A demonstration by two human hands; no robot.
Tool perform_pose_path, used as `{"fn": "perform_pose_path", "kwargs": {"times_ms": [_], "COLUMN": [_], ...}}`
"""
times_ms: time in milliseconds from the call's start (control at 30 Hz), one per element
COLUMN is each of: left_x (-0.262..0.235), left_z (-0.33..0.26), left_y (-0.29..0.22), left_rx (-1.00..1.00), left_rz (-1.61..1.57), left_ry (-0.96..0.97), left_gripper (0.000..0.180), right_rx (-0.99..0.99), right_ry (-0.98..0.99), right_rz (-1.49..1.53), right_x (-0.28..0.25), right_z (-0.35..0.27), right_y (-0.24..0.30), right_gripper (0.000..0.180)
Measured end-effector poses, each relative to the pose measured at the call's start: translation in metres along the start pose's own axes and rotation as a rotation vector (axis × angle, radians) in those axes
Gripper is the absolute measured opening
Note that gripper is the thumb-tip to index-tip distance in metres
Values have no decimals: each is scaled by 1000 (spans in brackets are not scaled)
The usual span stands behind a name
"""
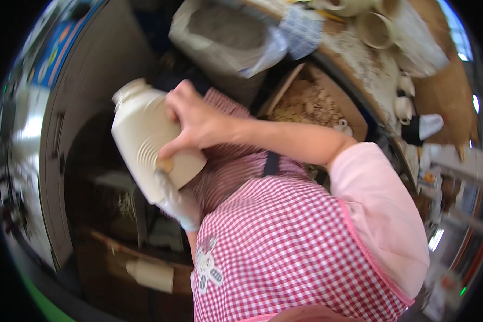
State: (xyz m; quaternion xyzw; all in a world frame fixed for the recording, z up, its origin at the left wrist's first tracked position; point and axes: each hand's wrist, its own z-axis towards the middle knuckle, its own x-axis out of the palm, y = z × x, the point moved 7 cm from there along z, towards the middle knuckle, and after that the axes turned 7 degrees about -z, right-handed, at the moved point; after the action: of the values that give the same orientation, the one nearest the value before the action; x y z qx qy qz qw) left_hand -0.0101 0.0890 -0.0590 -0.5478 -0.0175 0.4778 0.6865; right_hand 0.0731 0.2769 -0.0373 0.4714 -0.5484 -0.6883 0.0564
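A large cream-coloured clay bottle with a short narrow neck and ringed ridges on its side lies tilted over my lap, its neck toward the upper left. My left hand, in a whitish glove, grips the bottle near its base; part of that hand is hidden behind it. My bare right hand reaches across from the right, thumb and fingers spread and bent around the bottle's upper side. Between the two hands, a small tan patch shows against the ridges; I cannot tell what it is.
An open sack of grey material stands beyond my lap. Wood-coloured chips fill a box under the bench, which carries cream clay vessels. Another cream bottle lies at lower left, near a grey cabinet.
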Motion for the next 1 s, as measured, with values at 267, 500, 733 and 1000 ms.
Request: {"fn": "perform_pose_path", "kwargs": {"times_ms": [267, 500, 733, 1000], "left_x": [22, 6, 15, 4], "left_z": [15, 23, 26, 33], "left_y": [0, -5, 1, -9], "left_rx": [-573, -453, -856, -803], "left_rz": [-913, -776, -1231, -1225], "left_ry": [2, 25, -190, -98], "left_gripper": [55, 41, 46, 42], "right_rx": [-154, 77, 325, 183], "right_ry": [-118, -677, -219, 184], "right_rz": [93, -683, -1295, 520], "right_x": [-37, -303, -346, -133], "right_z": [-12, 26, 117, -5], "right_y": [3, -118, -236, -50], "right_gripper": [55, 17, 22, 40]}}
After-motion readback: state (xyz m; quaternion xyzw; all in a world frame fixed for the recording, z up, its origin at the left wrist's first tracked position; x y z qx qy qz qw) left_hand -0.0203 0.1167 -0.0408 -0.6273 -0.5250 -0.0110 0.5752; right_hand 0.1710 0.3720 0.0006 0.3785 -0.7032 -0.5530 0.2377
